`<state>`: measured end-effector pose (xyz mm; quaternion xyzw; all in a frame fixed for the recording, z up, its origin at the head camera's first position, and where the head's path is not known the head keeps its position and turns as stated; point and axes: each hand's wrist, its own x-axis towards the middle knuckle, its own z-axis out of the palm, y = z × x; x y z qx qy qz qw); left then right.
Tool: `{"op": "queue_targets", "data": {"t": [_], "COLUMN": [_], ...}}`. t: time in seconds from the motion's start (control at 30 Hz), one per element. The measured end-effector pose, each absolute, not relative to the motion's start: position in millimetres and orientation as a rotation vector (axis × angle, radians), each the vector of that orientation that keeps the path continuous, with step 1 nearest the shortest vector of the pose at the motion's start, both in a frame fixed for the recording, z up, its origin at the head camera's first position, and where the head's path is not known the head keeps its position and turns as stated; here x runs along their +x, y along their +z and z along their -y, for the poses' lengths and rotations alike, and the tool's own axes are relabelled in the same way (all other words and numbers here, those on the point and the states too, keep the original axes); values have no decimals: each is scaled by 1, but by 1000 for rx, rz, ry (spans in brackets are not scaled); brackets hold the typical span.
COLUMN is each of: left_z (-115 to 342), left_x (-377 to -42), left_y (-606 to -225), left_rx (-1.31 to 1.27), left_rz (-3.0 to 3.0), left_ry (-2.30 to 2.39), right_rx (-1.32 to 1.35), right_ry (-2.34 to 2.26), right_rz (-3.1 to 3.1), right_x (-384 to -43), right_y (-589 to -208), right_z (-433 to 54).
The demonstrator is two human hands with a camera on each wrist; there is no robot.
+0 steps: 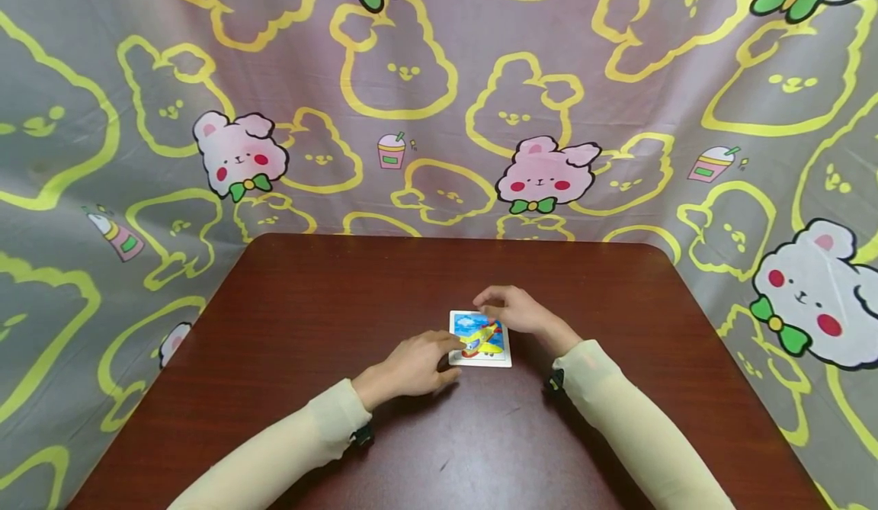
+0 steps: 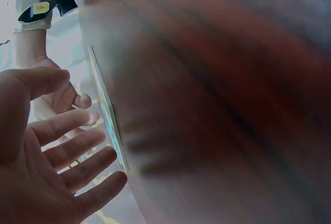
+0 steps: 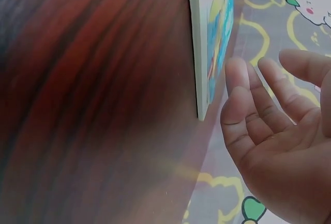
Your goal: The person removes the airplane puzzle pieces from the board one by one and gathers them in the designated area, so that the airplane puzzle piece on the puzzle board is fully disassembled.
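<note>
- We see a square board (image 1: pixel 484 344) lying flat on the brown table (image 1: pixel 343 289), a little right of the middle in the head view, with one hand to its left and the other at its far right corner.
- Its face bears a yellow plane (image 1: pixel 490 348) with red parts on a blue sky, with a white border all round.
- Our left hand (image 1: pixel 414 363) reaches over the board's left edge, its fingers spread and loosely extended, the thumb apart from them; it grips nothing. We cannot tell whether the fingertips touch the face.
- Our right hand (image 1: pixel 521 309) is at the far right corner, fingers loosely bent, with a gap to the thumb, and clamped on nothing; we cannot tell whether it touches the board.
- In both wrist views we look at the board nearly edge-on, and its pale side shows as a thin strip.
- We wear pale sleeves, left (image 1: pixel 295 441) and right (image 1: pixel 631 418), with a dark strap at each wrist, left (image 1: pixel 361 434) and right (image 1: pixel 555 380).
- Around the table we see a grey cloth (image 1: pixel 459 45) printed with yellow outlines, rabbit heads with green bows, and pink cups.
</note>
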<state>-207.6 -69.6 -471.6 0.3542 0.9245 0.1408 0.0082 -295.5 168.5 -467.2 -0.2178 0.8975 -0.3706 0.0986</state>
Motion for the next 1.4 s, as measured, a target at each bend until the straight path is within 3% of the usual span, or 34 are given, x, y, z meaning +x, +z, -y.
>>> {"op": "queue_targets", "data": {"t": [1.4], "left_z": [64], "left_x": [-208], "left_y": [-472], "left_rx": [1217], "left_rz": [-2762], "left_ry": [256], "right_rx": [-617], "right_ry": [-1132], "right_rz": [-2501], "right_x": [-300], "right_y": [-475], "right_z": [-147]}}
